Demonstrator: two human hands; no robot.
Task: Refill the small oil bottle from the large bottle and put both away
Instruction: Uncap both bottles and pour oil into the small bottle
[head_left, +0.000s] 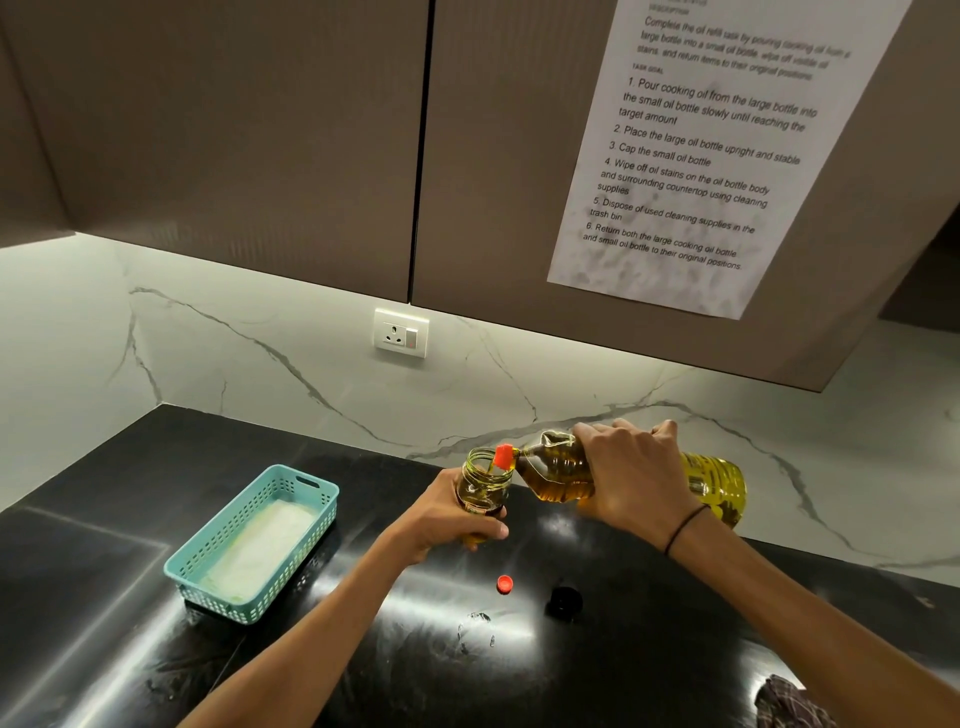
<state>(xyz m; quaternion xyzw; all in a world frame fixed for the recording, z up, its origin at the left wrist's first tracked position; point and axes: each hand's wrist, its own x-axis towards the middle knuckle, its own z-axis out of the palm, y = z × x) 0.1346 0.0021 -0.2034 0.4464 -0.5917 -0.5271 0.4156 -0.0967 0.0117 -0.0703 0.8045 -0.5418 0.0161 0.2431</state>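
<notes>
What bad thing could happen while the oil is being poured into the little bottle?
1. The large bottle is tipped nearly flat, so oil might gush past the small oil bottle mouth onto the black countertop.
2. The left hand holds the small bottle off the counter; oily glass could slip.

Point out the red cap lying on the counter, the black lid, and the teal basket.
red cap (504, 584), head view, on its top face.
black lid (564, 601), head view, on its middle.
teal basket (224, 540), head view, on its left side wall.
</notes>
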